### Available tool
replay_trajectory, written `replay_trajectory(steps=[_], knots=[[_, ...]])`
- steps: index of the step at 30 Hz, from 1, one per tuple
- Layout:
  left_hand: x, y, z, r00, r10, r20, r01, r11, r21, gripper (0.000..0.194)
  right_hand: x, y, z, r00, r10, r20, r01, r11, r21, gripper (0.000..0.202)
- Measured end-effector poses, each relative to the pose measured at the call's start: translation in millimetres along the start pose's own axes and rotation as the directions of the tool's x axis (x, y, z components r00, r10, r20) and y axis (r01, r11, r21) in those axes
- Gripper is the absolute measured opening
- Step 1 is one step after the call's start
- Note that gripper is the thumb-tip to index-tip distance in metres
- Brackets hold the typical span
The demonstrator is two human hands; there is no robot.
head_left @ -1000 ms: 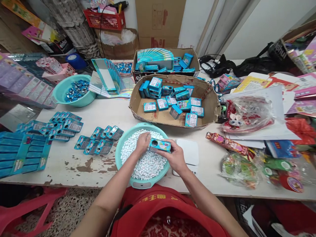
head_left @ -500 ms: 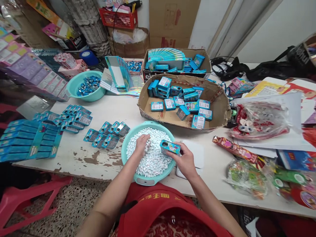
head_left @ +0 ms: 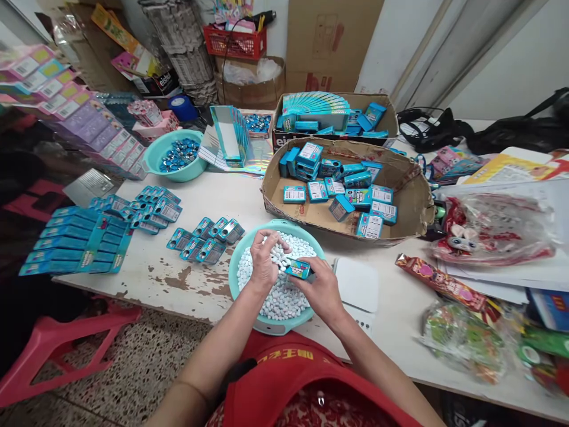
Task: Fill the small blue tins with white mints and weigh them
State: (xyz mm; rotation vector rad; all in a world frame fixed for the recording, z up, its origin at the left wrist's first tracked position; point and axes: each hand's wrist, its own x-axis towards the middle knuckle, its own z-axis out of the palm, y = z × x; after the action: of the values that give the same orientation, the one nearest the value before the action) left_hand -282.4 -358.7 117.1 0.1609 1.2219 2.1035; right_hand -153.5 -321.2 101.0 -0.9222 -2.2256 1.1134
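My left hand is cupped around a small heap of white candies, held against the open end of a little blue candy box. That box lies in my right hand, thumb and fingers closed on its sides, tilted toward the candies. Both hands are over a turquoise basin filled with loose white candies. To the left, several blue boxes with round holes stand grouped on the table.
A cut-down cardboard box holding scattered blue boxes lies beyond the basin. A white scale sits right of it. A second turquoise bowl contains blue shiny pieces. Packed blue boxes line the left edge; plastic bags lie right.
My left hand has risen from the basin with candies and turned palm up. My right hand has brought the box's open end against it. The whole view has shifted slightly.
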Motion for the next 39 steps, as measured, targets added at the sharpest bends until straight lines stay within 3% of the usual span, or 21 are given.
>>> replay_trajectory(steps=[12, 23, 30, 35, 39], knots=[[2, 0, 4.6, 1.0, -0.025, 0.006, 0.024, 0.993, 0.113, 0.027, 6, 7, 1, 0.999, 0.033, 0.02, -0.035, 0.996, 0.083, 0.024], [2, 2, 9.3, 0.992, 0.127, 0.006, -0.127, 0.982, 0.142, 0.028, 9, 1, 1, 0.999, 0.031, -0.02, -0.028, 0.993, 0.111, 0.025], [1, 0, 15.7, 0.986, 0.164, 0.014, -0.164, 0.969, 0.186, 0.032, 10, 0, 1, 0.998, 0.026, -0.054, -0.019, 0.992, 0.128, 0.027], [-1, -1, 21.1, 0.994, 0.102, -0.034, -0.094, 0.977, 0.194, 0.04, 10, 4, 1, 0.997, 0.062, -0.056, -0.05, 0.979, 0.197, 0.027], [-2, 10, 24.2, 0.998, 0.014, -0.063, -0.006, 0.992, 0.124, 0.044, 5, 12, -3, 0.989, 0.149, -0.012, -0.137, 0.931, 0.337, 0.029]])
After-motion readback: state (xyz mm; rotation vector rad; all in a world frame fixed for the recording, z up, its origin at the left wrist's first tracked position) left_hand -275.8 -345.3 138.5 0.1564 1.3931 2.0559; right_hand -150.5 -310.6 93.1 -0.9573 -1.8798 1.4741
